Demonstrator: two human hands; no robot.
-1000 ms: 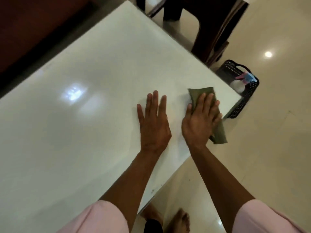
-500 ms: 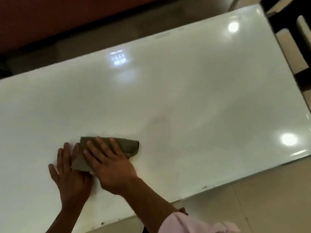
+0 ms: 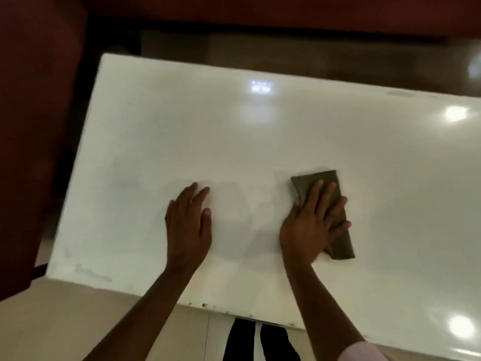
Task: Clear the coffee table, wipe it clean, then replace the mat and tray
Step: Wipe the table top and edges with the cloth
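Observation:
The white glossy coffee table (image 3: 234, 139) fills most of the view, and nothing stands on it. My right hand (image 3: 311, 225) presses flat on a folded olive-green cloth (image 3: 341, 243) near the table's front edge. The cloth sticks out beyond my fingers at the top and at the lower right. My left hand (image 3: 190, 222) lies flat on the bare tabletop, about a hand's width left of the cloth, fingers together, holding nothing. No mat or tray is in view.
A dark red sofa (image 3: 33, 126) runs along the left side and the far edge of the table. Beige floor tiles (image 3: 78, 321) lie in front. Small dark specks (image 3: 205, 305) dot the table's front rim. Ceiling lights reflect on the tabletop.
My right hand has slid the cloth to the right, away from my left hand, which it was touching half a second ago. The view has shifted toward the table's left end.

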